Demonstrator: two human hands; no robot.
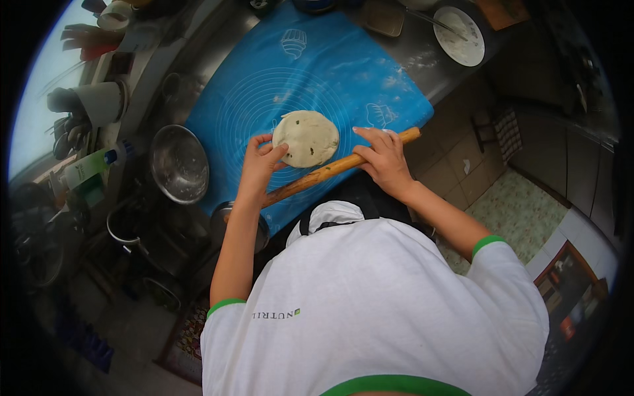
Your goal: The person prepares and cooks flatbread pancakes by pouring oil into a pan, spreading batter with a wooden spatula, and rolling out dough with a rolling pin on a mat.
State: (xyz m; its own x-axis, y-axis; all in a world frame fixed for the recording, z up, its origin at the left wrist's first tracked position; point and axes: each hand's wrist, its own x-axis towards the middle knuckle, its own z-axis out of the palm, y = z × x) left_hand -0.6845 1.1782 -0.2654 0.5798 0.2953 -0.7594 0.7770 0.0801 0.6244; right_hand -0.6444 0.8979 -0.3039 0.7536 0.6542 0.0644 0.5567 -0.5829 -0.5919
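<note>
A flat round of dough [306, 138] with a few green flecks lies on a blue silicone pastry mat [247, 64] printed with circles. My left hand [264, 156] pinches the left edge of the dough between thumb and fingers. Just below the dough, a wooden rolling pin [322, 173] runs slantwise, from under my left forearm up to the right. My right hand [384, 151] is on the pin near its right end, thumb on the near side and some fingers extended over it. The pin's lower left part is hidden behind my left forearm.
A metal bowl [179, 164] stands left of the mat. At the back right, a white plate of flour [458, 37] holds a utensil, with a shallow tray [384, 19] nearby. A bottle [89, 167] and cups line the left side. The counter edge runs close to my body.
</note>
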